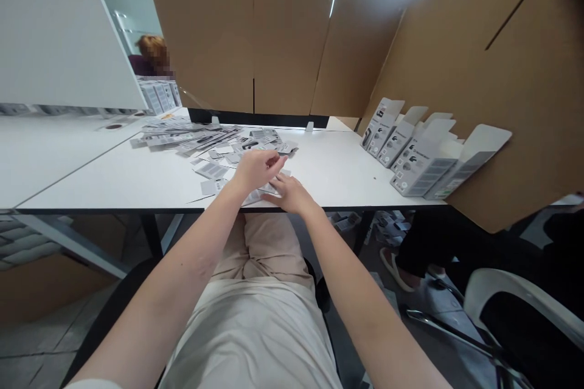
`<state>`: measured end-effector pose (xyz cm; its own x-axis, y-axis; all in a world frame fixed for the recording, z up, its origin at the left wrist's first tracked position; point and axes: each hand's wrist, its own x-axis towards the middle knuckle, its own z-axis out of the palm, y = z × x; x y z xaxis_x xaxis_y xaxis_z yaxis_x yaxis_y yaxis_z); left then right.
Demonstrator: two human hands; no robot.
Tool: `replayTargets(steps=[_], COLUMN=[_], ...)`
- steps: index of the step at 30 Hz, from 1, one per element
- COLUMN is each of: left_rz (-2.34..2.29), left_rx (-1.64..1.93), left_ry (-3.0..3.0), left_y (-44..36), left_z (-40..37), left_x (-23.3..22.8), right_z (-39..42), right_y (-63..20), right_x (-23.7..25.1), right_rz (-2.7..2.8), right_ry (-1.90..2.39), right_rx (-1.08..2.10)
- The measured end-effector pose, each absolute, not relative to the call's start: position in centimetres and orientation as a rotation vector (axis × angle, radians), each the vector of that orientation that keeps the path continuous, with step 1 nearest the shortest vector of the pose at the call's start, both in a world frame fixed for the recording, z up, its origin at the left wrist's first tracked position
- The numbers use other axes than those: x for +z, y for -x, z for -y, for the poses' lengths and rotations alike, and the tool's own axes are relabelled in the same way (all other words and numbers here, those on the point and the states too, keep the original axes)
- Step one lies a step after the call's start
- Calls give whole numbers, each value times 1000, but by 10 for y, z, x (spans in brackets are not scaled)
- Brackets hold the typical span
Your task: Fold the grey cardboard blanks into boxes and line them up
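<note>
My left hand (258, 169) is just above the table near its front edge, its fingers curled together; whatever may be in them is hidden. Beside and slightly below it, my right hand (291, 193) lies low at the table edge with fingers stretched out, against a flat printed carton piece (252, 197). Both hands partly cover that piece. Around and beyond them, flat grey-and-white printed cartons (212, 170) lie scattered. A larger heap of flattened cartons (182, 135) spreads to the back left.
Several open-topped printed boxes (422, 161) stand upright at the right of the white table (337, 176). Cardboard panels (292, 30) wall the back and right. Another person (152, 58) is behind at left; a seated person's leg (424, 243) shows at right. Cartons (390, 228) lie on the floor.
</note>
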<state>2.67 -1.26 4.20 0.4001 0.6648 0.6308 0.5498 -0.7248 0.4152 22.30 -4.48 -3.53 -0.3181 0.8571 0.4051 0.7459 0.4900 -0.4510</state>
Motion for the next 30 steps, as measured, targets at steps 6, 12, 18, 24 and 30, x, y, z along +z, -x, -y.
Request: replayTargets(steps=[6, 12, 18, 24, 30], left_rz=[-1401, -1458, -1289, -1133, -1258], left_rx=[679, 470, 644, 791, 837], left_ry=[-2460, -2434, -2477, -2452, -2430], left_y=[19, 24, 28, 33, 32], left_z=[4, -3, -9, -11, -10], left_x=[30, -3, -9, -12, -15], right_z=[49, 51, 53, 59, 57], right_y=[-225, -223, -221, -217, -212], right_x=[-31, -26, -23, -20, -19], right_rz=[2086, 1995, 1934, 1992, 1760], right_ry=[1471, 1580, 1727, 1768, 1969], right_rx=[305, 255, 203, 217, 204])
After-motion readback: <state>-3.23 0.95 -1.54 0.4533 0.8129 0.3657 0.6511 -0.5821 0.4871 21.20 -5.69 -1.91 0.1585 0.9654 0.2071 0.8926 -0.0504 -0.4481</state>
